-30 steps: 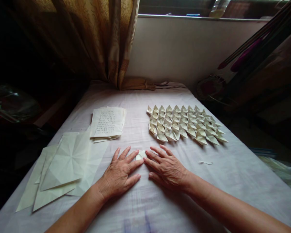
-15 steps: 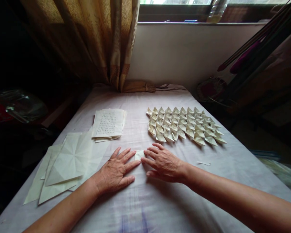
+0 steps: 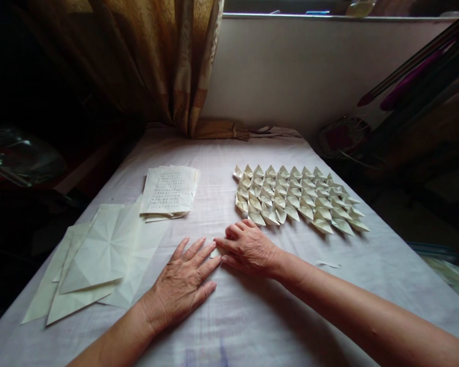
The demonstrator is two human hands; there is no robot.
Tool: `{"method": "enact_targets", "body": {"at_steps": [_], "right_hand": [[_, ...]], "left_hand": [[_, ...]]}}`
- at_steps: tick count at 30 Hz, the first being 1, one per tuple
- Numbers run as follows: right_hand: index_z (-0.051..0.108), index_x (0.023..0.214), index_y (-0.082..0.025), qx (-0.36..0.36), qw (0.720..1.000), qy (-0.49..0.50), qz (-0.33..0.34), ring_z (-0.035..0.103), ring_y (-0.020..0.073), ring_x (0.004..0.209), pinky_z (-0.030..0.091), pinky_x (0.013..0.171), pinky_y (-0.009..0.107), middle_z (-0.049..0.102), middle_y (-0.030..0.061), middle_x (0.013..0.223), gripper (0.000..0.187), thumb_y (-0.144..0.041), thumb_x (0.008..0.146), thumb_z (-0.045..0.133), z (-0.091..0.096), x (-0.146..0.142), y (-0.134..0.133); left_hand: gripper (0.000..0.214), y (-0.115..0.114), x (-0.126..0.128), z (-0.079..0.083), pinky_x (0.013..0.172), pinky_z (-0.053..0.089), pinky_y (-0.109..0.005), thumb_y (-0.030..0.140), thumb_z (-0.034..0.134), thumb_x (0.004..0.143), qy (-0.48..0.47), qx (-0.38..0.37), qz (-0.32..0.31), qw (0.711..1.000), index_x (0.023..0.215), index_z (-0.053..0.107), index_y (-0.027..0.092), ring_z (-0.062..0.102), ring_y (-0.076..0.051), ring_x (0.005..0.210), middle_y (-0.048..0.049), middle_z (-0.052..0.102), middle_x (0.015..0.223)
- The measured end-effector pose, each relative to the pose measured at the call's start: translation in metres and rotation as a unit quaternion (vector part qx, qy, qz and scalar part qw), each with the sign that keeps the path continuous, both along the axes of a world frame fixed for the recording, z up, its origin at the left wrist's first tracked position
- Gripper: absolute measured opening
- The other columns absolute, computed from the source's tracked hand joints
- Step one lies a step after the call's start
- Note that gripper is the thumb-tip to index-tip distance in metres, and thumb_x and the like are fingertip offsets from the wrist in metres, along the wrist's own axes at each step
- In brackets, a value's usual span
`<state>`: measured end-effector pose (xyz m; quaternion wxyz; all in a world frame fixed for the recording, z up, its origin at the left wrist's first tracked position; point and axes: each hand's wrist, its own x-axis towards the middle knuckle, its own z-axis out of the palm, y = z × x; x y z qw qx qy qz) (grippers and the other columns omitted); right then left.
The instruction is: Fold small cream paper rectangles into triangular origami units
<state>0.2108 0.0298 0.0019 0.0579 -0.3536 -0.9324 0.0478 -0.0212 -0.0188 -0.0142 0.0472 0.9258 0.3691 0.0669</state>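
Observation:
A small piece of white paper point(image 3: 214, 253) lies on the cloth between my hands, mostly covered by fingers. My left hand point(image 3: 185, 280) rests flat with its fingers spread, the fingertips on the paper's left side. From the right, my right hand point(image 3: 249, 248) has its fingers curled together, with the index finger and thumb at the paper's right edge. Beyond that hand stand several folded paper boats point(image 3: 296, 199) in close rows.
Creased paper sheets point(image 3: 99, 255) overlap at the left. Behind them sits a stack of written pages point(image 3: 168, 191). A thin paper scrap point(image 3: 329, 264) lies right of my right hand. A gold curtain point(image 3: 183, 66) hangs down to the far edge of the cloth-covered table point(image 3: 214, 153).
My right hand has gone from spread fingers to curled ones and shifted slightly left, covering more of the paper. My left hand stays flat. The view has tipped down a little.

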Motion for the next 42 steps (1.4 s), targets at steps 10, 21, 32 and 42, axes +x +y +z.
{"method": "enact_targets", "body": {"at_steps": [10,21,32,42], "right_hand": [[0.054,0.131,-0.021,0.002,1.0,0.009,0.002,0.051,0.0246,0.098,0.032,0.087,0.04,0.06,0.0109,0.113,0.051,-0.054,0.094,0.045,-0.005,0.01,-0.011],[0.054,0.135,-0.026,0.035,0.992,0.084,-0.085,0.042,0.0289,0.131,0.026,0.105,0.044,0.047,0.0112,0.146,0.044,-0.043,0.094,0.051,-0.023,0.021,-0.046],[0.067,0.11,-0.026,0.037,0.985,0.147,-0.079,0.058,0.0234,0.107,0.033,0.098,0.041,0.07,0.002,0.118,0.022,-0.03,0.089,0.063,-0.018,0.0,-0.04],[0.068,0.096,-0.018,0.124,0.983,0.114,-0.072,0.062,0.0201,0.088,0.043,0.079,0.034,0.072,0.0083,0.105,0.011,-0.019,0.091,0.058,-0.025,-0.011,-0.03]], "left_hand": [[0.046,-0.001,0.001,0.005,0.116,0.011,-0.051,0.043,0.052,0.092,0.0,-0.008,0.007,1.0,0.136,0.051,0.031,0.037,-0.029,0.138,-0.0035,0.049,0.146],[0.034,-0.006,0.005,0.003,0.113,0.023,-0.05,0.023,0.047,0.095,-0.084,0.081,0.007,0.993,0.125,0.061,0.026,0.057,-0.026,0.12,-0.001,0.067,0.125],[0.029,0.003,0.001,-0.008,0.106,0.037,-0.046,0.023,0.051,0.094,-0.14,0.105,0.054,0.983,0.121,0.061,0.019,0.059,-0.024,0.112,-0.0048,0.07,0.118],[0.028,0.007,0.001,-0.011,0.097,0.048,-0.043,0.022,0.054,0.091,-0.169,0.063,0.074,0.981,0.118,0.061,0.02,0.061,-0.023,0.105,-0.0075,0.068,0.113]]}}
